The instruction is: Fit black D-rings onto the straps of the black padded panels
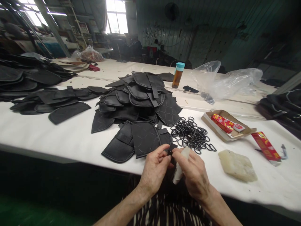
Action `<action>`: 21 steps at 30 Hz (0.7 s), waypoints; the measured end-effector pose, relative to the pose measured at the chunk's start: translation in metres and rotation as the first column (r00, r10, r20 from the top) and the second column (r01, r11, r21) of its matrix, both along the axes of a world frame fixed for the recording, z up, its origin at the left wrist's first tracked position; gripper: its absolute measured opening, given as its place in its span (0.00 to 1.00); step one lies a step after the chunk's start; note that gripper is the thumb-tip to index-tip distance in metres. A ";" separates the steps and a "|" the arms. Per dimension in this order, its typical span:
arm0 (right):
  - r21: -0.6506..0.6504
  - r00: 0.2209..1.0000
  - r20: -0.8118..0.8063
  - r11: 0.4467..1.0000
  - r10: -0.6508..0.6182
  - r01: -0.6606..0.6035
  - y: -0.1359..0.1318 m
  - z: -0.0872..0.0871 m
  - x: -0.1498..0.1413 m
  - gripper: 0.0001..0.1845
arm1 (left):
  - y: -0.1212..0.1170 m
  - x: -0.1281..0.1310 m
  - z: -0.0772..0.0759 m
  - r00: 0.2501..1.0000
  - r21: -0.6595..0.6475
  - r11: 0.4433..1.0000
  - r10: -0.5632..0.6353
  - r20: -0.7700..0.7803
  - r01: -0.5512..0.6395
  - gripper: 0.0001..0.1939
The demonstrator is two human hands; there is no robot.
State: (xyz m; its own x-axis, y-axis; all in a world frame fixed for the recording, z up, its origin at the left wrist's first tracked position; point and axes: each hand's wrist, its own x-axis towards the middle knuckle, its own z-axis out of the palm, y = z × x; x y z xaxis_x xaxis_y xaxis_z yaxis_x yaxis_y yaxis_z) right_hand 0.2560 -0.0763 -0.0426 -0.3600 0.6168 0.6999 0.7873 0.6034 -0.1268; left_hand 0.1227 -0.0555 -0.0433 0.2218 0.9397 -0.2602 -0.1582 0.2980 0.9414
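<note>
At the front edge of the table my left hand (155, 166) is closed, thumb and fingers pinching the end of a small black strap (173, 147). My right hand (195, 168) meets it there, wrapped around a pale, flat, tapered piece (179, 172) whose exact kind I cannot make out. Its fingertips also touch the black strap; what lies between the two hands is mostly hidden. Just beyond them rest black leather pieces with rounded, stitched edges (145, 138). A heap of black D-shaped rings (189, 133) lies behind my right hand.
Big piles of black leather pieces (141, 94) cover the middle and left. To the right are an open cardboard box (221, 136) with red packets, another red packet (265, 146) and a yellowish block (237, 164). Farther back are a bottle (178, 77) and clear plastic bags (232, 83).
</note>
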 end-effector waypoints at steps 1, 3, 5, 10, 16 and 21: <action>-0.043 0.999 -0.054 0.999 -0.008 0.006 -0.001 -0.003 0.001 0.09 | 0.000 0.001 0.000 1.000 -0.009 1.000 -0.003 -0.001 0.003 0.18; -0.116 0.988 -0.150 0.993 -0.045 0.028 -0.003 -0.008 0.003 0.07 | 0.000 0.001 -0.001 1.000 -0.013 1.000 -0.005 0.007 0.005 0.15; -0.179 0.967 -0.241 0.983 -0.085 0.042 -0.005 -0.013 0.003 0.07 | 0.000 0.002 -0.001 1.000 0.005 1.000 -0.016 0.010 0.016 0.12; -0.317 0.829 -0.499 0.944 -0.252 0.096 -0.010 -0.019 -0.003 0.09 | -0.001 0.001 -0.001 0.999 0.076 0.996 -0.034 -0.037 0.037 0.05; -0.562 0.595 -0.687 0.824 -0.417 -0.072 -0.010 -0.009 -0.013 0.09 | -0.002 0.004 -0.003 0.999 0.100 0.995 -0.013 -0.046 0.018 0.04; -0.565 0.566 -0.719 0.814 -0.404 -0.137 -0.006 -0.002 -0.013 0.09 | -0.003 0.000 0.000 0.995 0.109 0.994 -0.006 -0.096 0.016 0.09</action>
State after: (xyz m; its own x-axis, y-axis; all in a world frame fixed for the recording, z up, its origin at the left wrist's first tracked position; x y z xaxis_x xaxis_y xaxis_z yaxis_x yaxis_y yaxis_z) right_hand 0.2430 -0.0828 -0.0442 0.2812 0.9399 0.1936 0.2600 0.1196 -0.9582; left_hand 0.1231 -0.0590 -0.0435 0.2114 0.9613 -0.1769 -0.0630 0.1940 0.9790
